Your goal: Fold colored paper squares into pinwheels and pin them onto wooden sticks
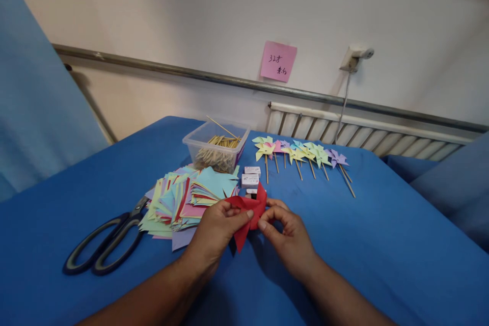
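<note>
A red paper pinwheel (259, 208), its points partly folded in, is held up between my hands above the blue-covered table. My left hand (225, 221) is closed on it, thumb pressed near the middle and fingers behind. At its right edge my right hand (284, 232) pinches the paper between thumb and fingertips. Just left of the pinwheel lies a messy pile of coloured paper pieces (183, 198). Small white boxes (250, 180) sit right behind it; one more, partly hidden by the red paper, looks open with something dark inside.
Large dark-handled scissors (110, 244) lie at the left, tips under the paper pile. A clear plastic tub (191, 140) holds many thin wooden sticks (217, 150). Several finished pinwheels on sticks (301, 154) lie at the back right. Behind the table are a radiator (305, 125) and a rail.
</note>
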`<state>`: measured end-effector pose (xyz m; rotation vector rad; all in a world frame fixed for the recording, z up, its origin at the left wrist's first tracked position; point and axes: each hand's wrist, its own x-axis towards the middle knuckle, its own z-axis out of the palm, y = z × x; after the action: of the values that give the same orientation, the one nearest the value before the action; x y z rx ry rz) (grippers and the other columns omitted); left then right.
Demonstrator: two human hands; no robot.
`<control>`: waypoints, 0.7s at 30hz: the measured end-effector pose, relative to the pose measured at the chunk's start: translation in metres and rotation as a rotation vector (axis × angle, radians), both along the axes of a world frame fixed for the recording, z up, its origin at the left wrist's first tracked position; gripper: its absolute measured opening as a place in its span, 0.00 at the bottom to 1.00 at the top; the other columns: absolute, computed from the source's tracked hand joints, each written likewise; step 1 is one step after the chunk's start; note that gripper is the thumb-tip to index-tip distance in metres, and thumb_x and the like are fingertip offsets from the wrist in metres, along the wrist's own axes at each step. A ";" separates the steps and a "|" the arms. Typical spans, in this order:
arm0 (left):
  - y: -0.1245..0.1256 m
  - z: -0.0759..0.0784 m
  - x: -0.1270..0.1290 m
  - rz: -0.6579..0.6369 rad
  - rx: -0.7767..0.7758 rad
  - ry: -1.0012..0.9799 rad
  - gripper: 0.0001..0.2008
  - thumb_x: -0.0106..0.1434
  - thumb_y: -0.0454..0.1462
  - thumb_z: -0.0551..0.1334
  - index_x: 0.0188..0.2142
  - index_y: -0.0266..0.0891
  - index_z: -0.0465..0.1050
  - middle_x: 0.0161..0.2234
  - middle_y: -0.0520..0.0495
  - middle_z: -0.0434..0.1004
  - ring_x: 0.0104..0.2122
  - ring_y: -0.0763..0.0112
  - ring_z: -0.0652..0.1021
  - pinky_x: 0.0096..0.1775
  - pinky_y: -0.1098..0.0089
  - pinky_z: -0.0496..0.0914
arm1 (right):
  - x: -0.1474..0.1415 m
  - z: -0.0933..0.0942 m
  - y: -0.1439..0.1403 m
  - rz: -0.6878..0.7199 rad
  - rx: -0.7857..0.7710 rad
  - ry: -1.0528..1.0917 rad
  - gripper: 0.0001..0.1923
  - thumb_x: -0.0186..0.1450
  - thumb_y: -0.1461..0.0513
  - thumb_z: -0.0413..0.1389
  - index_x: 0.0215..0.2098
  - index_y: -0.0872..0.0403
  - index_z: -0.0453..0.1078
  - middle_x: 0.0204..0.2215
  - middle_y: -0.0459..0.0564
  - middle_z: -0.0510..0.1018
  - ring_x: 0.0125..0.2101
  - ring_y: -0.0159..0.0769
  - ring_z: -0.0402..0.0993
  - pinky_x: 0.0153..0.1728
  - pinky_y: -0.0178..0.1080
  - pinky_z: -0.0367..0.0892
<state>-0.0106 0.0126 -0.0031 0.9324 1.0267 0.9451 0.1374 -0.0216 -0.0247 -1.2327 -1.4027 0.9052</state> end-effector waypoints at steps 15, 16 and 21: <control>0.000 -0.002 0.000 0.005 0.007 0.023 0.13 0.47 0.34 0.69 0.35 0.35 0.74 0.27 0.49 0.80 0.27 0.73 0.77 0.32 0.75 0.69 | 0.000 -0.002 0.001 0.001 0.030 -0.035 0.05 0.57 0.65 0.54 0.23 0.54 0.68 0.33 0.48 0.73 0.43 0.39 0.67 0.45 0.39 0.60; 0.000 -0.002 0.000 0.006 0.007 0.018 0.13 0.47 0.34 0.69 0.35 0.35 0.74 0.27 0.49 0.80 0.27 0.73 0.77 0.32 0.75 0.69 | -0.001 -0.002 0.001 0.005 0.035 -0.029 0.05 0.57 0.65 0.54 0.23 0.54 0.68 0.33 0.48 0.73 0.42 0.39 0.68 0.45 0.39 0.60; 0.001 -0.002 0.000 -0.002 0.013 0.011 0.12 0.48 0.34 0.68 0.34 0.35 0.75 0.27 0.49 0.80 0.27 0.73 0.77 0.33 0.75 0.69 | 0.000 -0.001 0.000 0.004 0.070 -0.048 0.05 0.58 0.67 0.53 0.25 0.54 0.68 0.37 0.49 0.72 0.41 0.37 0.68 0.45 0.39 0.60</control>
<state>-0.0110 0.0132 -0.0050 0.9505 1.0293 0.9471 0.1370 -0.0217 -0.0259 -1.2062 -1.4628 0.8278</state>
